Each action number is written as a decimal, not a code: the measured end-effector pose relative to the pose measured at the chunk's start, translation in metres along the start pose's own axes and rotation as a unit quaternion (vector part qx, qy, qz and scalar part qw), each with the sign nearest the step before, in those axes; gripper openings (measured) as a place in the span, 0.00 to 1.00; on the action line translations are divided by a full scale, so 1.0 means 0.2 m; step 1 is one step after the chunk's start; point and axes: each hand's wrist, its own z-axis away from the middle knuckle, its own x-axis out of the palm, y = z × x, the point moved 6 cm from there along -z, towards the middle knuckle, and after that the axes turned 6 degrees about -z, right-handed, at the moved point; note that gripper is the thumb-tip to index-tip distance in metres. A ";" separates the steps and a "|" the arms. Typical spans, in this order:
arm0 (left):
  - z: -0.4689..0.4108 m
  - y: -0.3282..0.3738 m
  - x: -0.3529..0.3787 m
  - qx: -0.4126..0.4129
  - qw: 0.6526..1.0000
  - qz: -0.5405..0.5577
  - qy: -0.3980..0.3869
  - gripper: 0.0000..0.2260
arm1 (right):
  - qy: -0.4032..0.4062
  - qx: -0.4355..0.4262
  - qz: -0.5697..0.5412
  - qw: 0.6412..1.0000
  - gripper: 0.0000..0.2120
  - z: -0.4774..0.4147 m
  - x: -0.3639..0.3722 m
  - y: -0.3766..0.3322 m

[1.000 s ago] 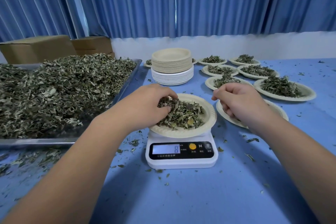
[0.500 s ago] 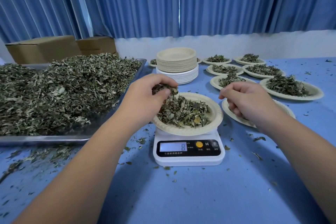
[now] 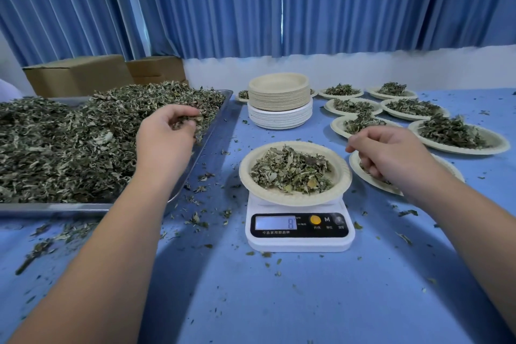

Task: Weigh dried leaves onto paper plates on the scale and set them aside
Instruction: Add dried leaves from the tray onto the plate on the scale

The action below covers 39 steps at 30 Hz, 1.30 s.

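Observation:
A paper plate [image 3: 339,184] heaped with dried leaves [image 3: 290,172] sits on the white digital scale [image 3: 300,232], whose display reads 8. My left hand [image 3: 164,139] hovers over the right edge of the metal tray [image 3: 55,207] piled with dried leaves [image 3: 69,142], fingers curled around a small pinch of leaves. My right hand [image 3: 391,155] hangs loosely curled just right of the scale plate, above another paper plate [image 3: 363,173]; I cannot see anything in it.
A stack of empty paper plates [image 3: 279,103] stands behind the scale. Several filled plates [image 3: 458,137] cover the back right of the blue table [image 3: 279,301]. Cardboard boxes [image 3: 78,74] sit behind the tray. Loose leaf bits lie scattered around the scale.
My left hand has moved left from the scale plate to the tray's edge, carrying a pinch of leaves. My right hand has stayed in place.

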 end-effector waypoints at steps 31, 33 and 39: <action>0.08 0.01 0.18 0.157 0.935 -0.265 -0.176 0.05 | -0.011 -0.007 -0.002 1.000 0.12 0.01 0.01 -0.01; 0.09 0.01 0.20 0.164 0.927 -0.274 -0.198 0.05 | -0.008 -0.011 -0.008 1.000 0.14 0.01 0.01 -0.01; 0.12 -0.01 0.25 0.163 0.890 -0.333 -0.266 0.07 | -0.013 -0.016 -0.013 1.000 0.15 0.00 0.02 -0.01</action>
